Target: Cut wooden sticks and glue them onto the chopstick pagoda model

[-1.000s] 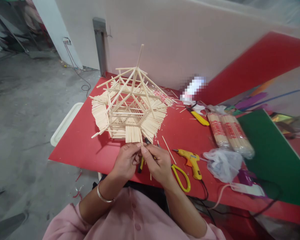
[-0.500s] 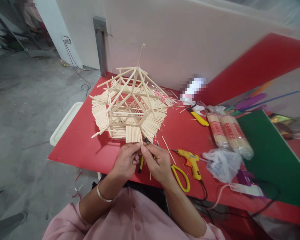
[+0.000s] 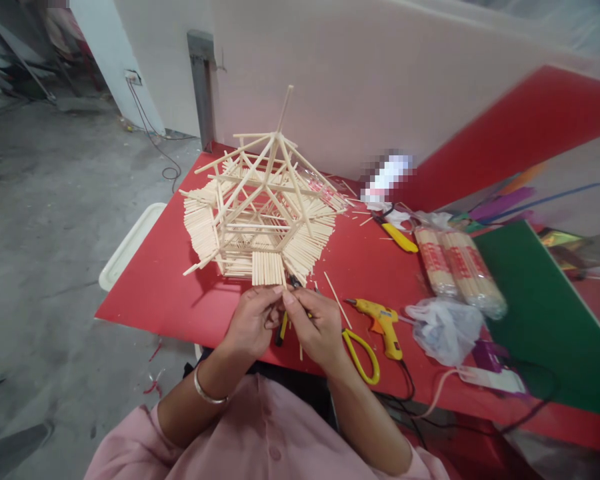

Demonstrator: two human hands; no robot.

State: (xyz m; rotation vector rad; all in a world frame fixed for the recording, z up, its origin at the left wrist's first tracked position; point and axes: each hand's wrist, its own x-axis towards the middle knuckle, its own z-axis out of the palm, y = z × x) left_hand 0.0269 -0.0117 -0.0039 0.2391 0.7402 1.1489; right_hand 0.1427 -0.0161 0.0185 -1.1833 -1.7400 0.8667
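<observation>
A pavilion-like model of thin wooden sticks [image 3: 267, 187] stands on the red tabletop [image 3: 180, 300]. From its front edge a flat panel of sticks [image 3: 268, 268] slopes down toward me. My left hand [image 3: 254, 320] and my right hand [image 3: 314, 323] meet just below that panel, thumbs and fingertips pinched together at the end of a stick [image 3: 285, 285]. Most of that stick is hidden by the fingers. Black-and-yellow pliers [image 3: 281, 329] lie partly under my hands, mostly covered.
A yellow glue gun [image 3: 384, 325] and a yellow handle loop [image 3: 363, 357] lie right of my hands. Further right are bagged stick bundles [image 3: 460, 267], a crumpled plastic bag [image 3: 445, 330] and a green board [image 3: 545, 313]. Yellow-handled pliers [image 3: 399, 237] lie behind.
</observation>
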